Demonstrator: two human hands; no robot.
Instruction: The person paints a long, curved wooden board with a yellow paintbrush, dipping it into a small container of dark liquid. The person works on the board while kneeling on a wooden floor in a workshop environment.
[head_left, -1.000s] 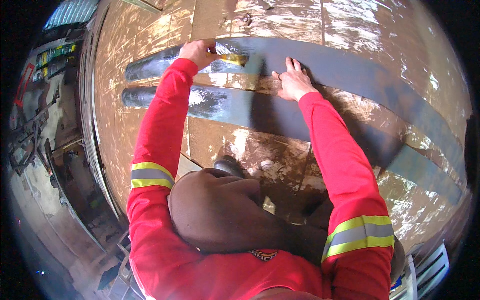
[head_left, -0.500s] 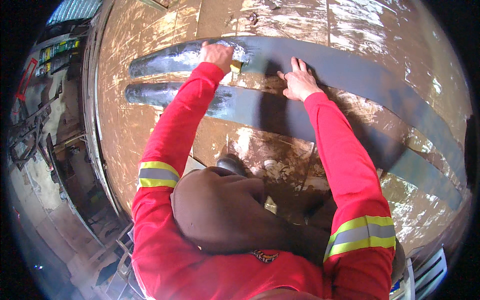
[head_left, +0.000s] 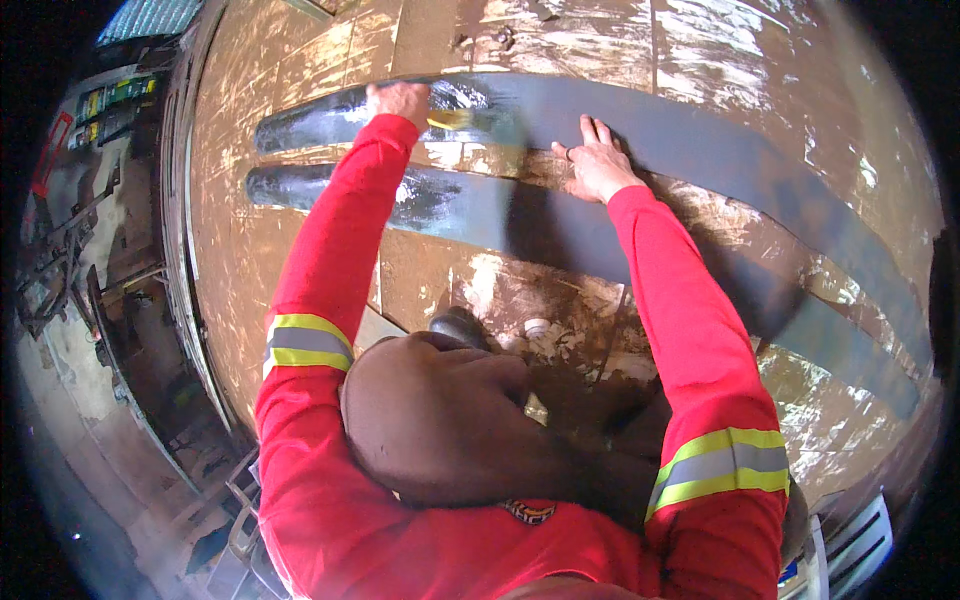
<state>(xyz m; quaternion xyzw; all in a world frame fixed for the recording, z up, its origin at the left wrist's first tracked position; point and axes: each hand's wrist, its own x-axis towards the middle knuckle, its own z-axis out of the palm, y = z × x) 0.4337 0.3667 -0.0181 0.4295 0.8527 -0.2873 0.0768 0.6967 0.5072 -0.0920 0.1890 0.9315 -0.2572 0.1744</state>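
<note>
Two long, curved grey blade-shaped pieces lie side by side on a brown, scuffed surface. My left hand (head_left: 398, 103) is closed over the left part of the far blade (head_left: 690, 140). From its right side juts a small flat yellowish piece (head_left: 450, 120), blurred, its kind unclear. Around that hand the blade looks dark, with whitish glossy streaks. My right hand (head_left: 595, 165) rests with fingers spread on the near edge of the same blade, holding nothing. Closer to me lies the near blade (head_left: 570, 225), dark at its left end and partly covered by my right forearm.
The brown surface (head_left: 300, 60) carries white smears. A small white round thing (head_left: 537, 327) lies near my dark shoe (head_left: 458, 328). Beyond the left edge stand cluttered metal frames (head_left: 60, 240) and a red frame (head_left: 52, 155). A white slatted chair (head_left: 860, 545) is at lower right.
My left hand has slid left along the far blade, with the yellowish piece moving along. My right hand stays nearly where it was.
</note>
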